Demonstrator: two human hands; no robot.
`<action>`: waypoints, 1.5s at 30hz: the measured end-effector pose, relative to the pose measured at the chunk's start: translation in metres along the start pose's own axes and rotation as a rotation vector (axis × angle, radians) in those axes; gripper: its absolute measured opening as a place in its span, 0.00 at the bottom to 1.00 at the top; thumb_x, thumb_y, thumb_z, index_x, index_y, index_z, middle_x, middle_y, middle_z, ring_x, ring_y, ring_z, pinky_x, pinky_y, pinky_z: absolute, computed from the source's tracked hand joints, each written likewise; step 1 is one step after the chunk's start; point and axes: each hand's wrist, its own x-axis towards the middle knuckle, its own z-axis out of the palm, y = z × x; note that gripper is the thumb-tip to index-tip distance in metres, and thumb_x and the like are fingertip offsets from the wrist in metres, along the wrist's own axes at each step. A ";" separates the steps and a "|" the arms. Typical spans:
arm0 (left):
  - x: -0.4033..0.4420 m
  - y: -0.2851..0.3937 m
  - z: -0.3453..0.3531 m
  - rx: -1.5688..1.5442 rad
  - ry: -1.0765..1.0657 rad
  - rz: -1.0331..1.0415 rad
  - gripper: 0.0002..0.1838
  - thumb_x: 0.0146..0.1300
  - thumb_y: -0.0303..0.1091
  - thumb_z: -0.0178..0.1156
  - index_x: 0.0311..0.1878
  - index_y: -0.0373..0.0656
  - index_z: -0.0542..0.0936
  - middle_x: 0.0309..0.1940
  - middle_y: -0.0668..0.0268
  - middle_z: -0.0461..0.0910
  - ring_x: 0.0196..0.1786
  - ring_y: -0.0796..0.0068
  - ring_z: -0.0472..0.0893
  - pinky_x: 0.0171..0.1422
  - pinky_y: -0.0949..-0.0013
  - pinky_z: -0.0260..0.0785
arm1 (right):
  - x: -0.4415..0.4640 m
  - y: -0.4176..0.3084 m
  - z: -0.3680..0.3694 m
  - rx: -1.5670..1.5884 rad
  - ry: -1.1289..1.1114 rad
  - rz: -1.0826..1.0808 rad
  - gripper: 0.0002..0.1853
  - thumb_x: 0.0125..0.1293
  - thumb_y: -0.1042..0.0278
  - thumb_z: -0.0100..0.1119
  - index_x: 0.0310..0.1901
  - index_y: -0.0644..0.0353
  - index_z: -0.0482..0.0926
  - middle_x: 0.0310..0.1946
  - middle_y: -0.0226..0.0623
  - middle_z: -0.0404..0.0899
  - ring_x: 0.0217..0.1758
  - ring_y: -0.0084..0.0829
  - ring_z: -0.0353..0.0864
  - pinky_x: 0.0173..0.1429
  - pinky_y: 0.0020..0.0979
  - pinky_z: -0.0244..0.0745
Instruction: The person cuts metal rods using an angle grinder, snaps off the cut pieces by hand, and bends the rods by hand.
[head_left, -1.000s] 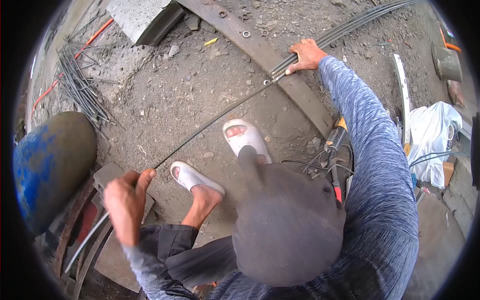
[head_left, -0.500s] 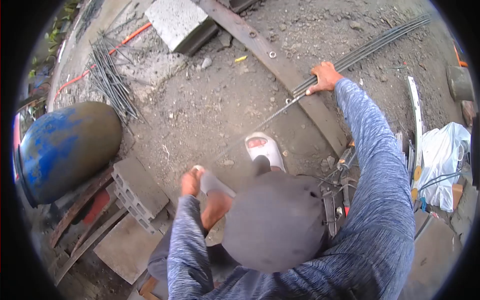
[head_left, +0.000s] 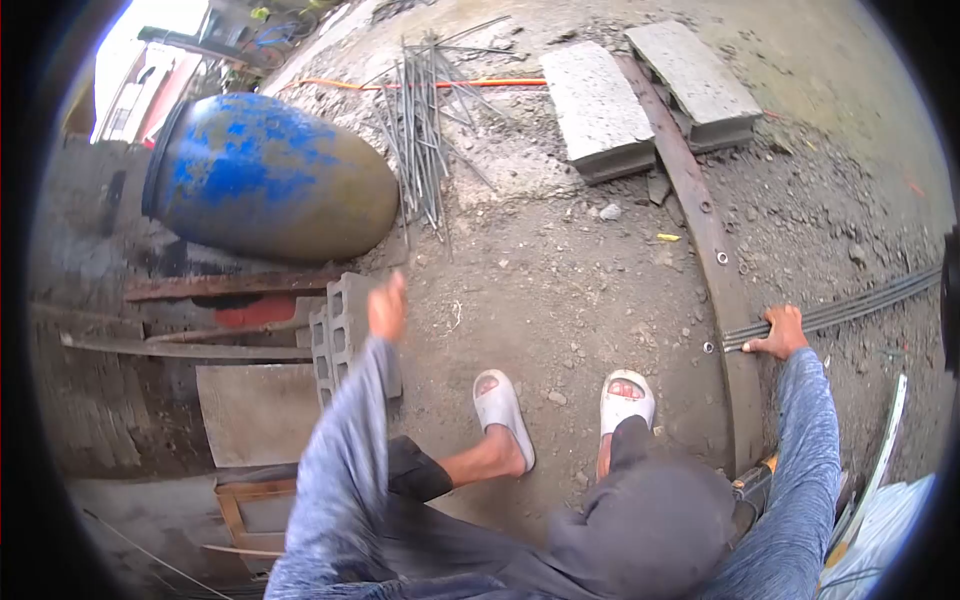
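Near the right side, my right hand (head_left: pixel 783 332) is closed round the end of a bundle of thin metal rods (head_left: pixel 870 303). The rod ends lie across a long plank (head_left: pixel 692 185) with metal rings on it. On the left, my left hand (head_left: pixel 387 308) is raised above the ground beside a hollow block (head_left: pixel 345 325); motion smears its fingers, and no rod shows in it. Beyond that hand, a loose pile of cut rods (head_left: pixel 420 140) lies on the ground.
A blue, dirt-covered barrel (head_left: pixel 275 180) lies at upper left. Two concrete blocks (head_left: pixel 597 100) flank the plank's far end. An orange line (head_left: pixel 500 83) runs past the rod pile. Boards (head_left: pixel 255 410) lie at left. A power tool (head_left: pixel 750 490) and white plastic (head_left: pixel 885 530) are at lower right.
The view has swung left. The rod that stretched between my hands no longer shows there. My left hand has moved away from my feet towards the hollow block; my right hand stays on the bundle.
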 end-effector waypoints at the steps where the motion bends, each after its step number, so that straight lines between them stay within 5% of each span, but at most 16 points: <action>1: 0.067 -0.027 0.002 0.211 0.384 0.224 0.30 0.75 0.57 0.54 0.41 0.31 0.80 0.32 0.45 0.82 0.32 0.51 0.78 0.40 0.48 0.68 | 0.000 0.001 0.004 -0.009 0.025 -0.013 0.48 0.31 0.29 0.79 0.48 0.65 0.84 0.46 0.48 0.82 0.58 0.49 0.74 0.72 0.44 0.59; 3: 0.130 0.066 -0.058 0.047 0.490 0.020 0.34 0.71 0.54 0.61 0.59 0.27 0.75 0.53 0.41 0.79 0.57 0.48 0.79 0.64 0.52 0.68 | 0.001 0.006 0.011 -0.023 0.077 -0.026 0.47 0.31 0.29 0.79 0.47 0.65 0.84 0.46 0.48 0.82 0.58 0.49 0.74 0.73 0.44 0.59; 5: 0.160 0.112 -0.070 -0.099 0.529 0.051 0.35 0.68 0.52 0.64 0.62 0.28 0.74 0.53 0.44 0.81 0.57 0.52 0.81 0.62 0.55 0.72 | -0.003 -0.003 0.000 -0.004 0.007 0.051 0.45 0.30 0.34 0.81 0.48 0.62 0.84 0.51 0.48 0.80 0.62 0.49 0.71 0.74 0.45 0.58; 8: 0.099 0.184 -0.053 -0.251 -0.176 0.196 0.22 0.70 0.47 0.64 0.54 0.37 0.82 0.46 0.55 0.84 0.48 0.63 0.84 0.54 0.61 0.76 | -0.011 -0.015 0.000 0.028 0.054 0.092 0.46 0.30 0.39 0.82 0.53 0.59 0.82 0.60 0.48 0.76 0.69 0.49 0.66 0.77 0.45 0.55; 11: -0.006 0.196 -0.032 0.089 -0.851 0.657 0.33 0.70 0.57 0.62 0.64 0.37 0.77 0.57 0.48 0.82 0.61 0.53 0.82 0.65 0.56 0.74 | -0.026 -0.017 0.018 0.012 0.266 0.112 0.50 0.31 0.43 0.83 0.61 0.57 0.77 0.69 0.49 0.70 0.76 0.49 0.59 0.80 0.46 0.52; 15: -0.095 0.167 -0.064 0.004 -1.418 0.432 0.37 0.70 0.60 0.60 0.65 0.33 0.75 0.57 0.47 0.82 0.59 0.52 0.82 0.64 0.55 0.74 | -0.044 -0.020 0.053 0.128 0.512 0.213 0.54 0.39 0.44 0.82 0.68 0.61 0.69 0.72 0.55 0.65 0.76 0.53 0.61 0.79 0.49 0.56; 20: -0.091 0.079 -0.112 0.084 -1.167 0.078 0.30 0.67 0.47 0.67 0.59 0.29 0.77 0.51 0.51 0.85 0.52 0.62 0.84 0.58 0.61 0.75 | -0.031 -0.011 0.079 0.935 1.014 0.736 0.39 0.61 0.47 0.74 0.63 0.66 0.68 0.57 0.46 0.71 0.63 0.39 0.70 0.69 0.41 0.65; 21: -0.082 0.036 -0.109 -0.043 -1.110 -0.001 0.29 0.67 0.48 0.66 0.58 0.29 0.78 0.48 0.55 0.84 0.49 0.65 0.83 0.55 0.63 0.74 | -0.013 0.013 0.101 1.057 1.294 0.741 0.29 0.64 0.47 0.71 0.54 0.61 0.73 0.45 0.39 0.74 0.49 0.32 0.75 0.54 0.38 0.74; 23: -0.080 0.051 -0.119 -0.118 -0.925 -0.180 0.29 0.68 0.49 0.65 0.57 0.29 0.78 0.45 0.57 0.83 0.45 0.67 0.82 0.52 0.63 0.74 | -0.011 0.014 0.089 1.701 1.073 0.807 0.22 0.71 0.48 0.64 0.53 0.55 0.72 0.32 0.31 0.75 0.40 0.30 0.76 0.50 0.38 0.73; 26: -0.072 0.044 -0.111 -0.204 -0.834 -0.173 0.29 0.71 0.51 0.62 0.57 0.29 0.76 0.43 0.58 0.80 0.42 0.70 0.80 0.48 0.65 0.73 | -0.004 0.006 0.088 1.967 1.007 0.637 0.29 0.72 0.43 0.61 0.61 0.58 0.71 0.48 0.43 0.82 0.52 0.38 0.82 0.56 0.47 0.78; 31: -0.086 0.018 -0.074 -0.266 -0.919 -0.056 0.26 0.70 0.50 0.63 0.52 0.32 0.78 0.35 0.64 0.79 0.36 0.75 0.79 0.41 0.69 0.71 | 0.013 -0.008 0.082 2.353 0.975 0.486 0.31 0.78 0.40 0.47 0.57 0.67 0.74 0.47 0.46 0.82 0.50 0.44 0.84 0.54 0.49 0.81; 32: -0.084 0.037 -0.078 -0.045 -1.067 -0.083 0.30 0.74 0.47 0.61 0.67 0.29 0.75 0.58 0.52 0.81 0.58 0.64 0.80 0.66 0.64 0.69 | 0.013 -0.010 0.086 2.417 0.984 0.451 0.28 0.80 0.43 0.45 0.55 0.66 0.75 0.45 0.45 0.82 0.48 0.43 0.83 0.53 0.50 0.81; 33: -0.092 0.058 -0.073 -0.061 -1.101 -0.121 0.26 0.74 0.39 0.61 0.64 0.26 0.76 0.62 0.45 0.80 0.67 0.56 0.77 0.74 0.60 0.64 | 0.016 -0.009 0.088 2.485 0.985 0.413 0.26 0.81 0.46 0.43 0.52 0.66 0.75 0.44 0.44 0.82 0.46 0.42 0.83 0.51 0.51 0.81; 35: -0.101 0.024 -0.034 -0.205 -1.122 -0.047 0.23 0.69 0.45 0.65 0.50 0.30 0.79 0.36 0.63 0.81 0.38 0.74 0.80 0.43 0.68 0.72 | 0.022 0.001 0.095 2.405 0.976 0.443 0.23 0.82 0.49 0.42 0.49 0.65 0.74 0.41 0.42 0.81 0.43 0.41 0.82 0.50 0.50 0.82; 36: -0.104 0.030 -0.018 -0.219 -1.139 0.013 0.25 0.70 0.47 0.64 0.51 0.29 0.78 0.38 0.60 0.81 0.39 0.72 0.80 0.45 0.67 0.73 | 0.022 0.005 0.098 2.365 0.969 0.463 0.22 0.83 0.51 0.41 0.47 0.65 0.74 0.40 0.41 0.81 0.42 0.40 0.82 0.49 0.49 0.82; 45: -0.093 0.339 0.135 -0.703 -1.005 0.492 0.24 0.74 0.46 0.59 0.56 0.30 0.79 0.46 0.54 0.85 0.53 0.67 0.83 0.60 0.62 0.74 | -0.020 -0.088 0.058 2.285 1.094 0.610 0.21 0.83 0.52 0.42 0.41 0.62 0.73 0.32 0.38 0.76 0.32 0.35 0.77 0.42 0.44 0.81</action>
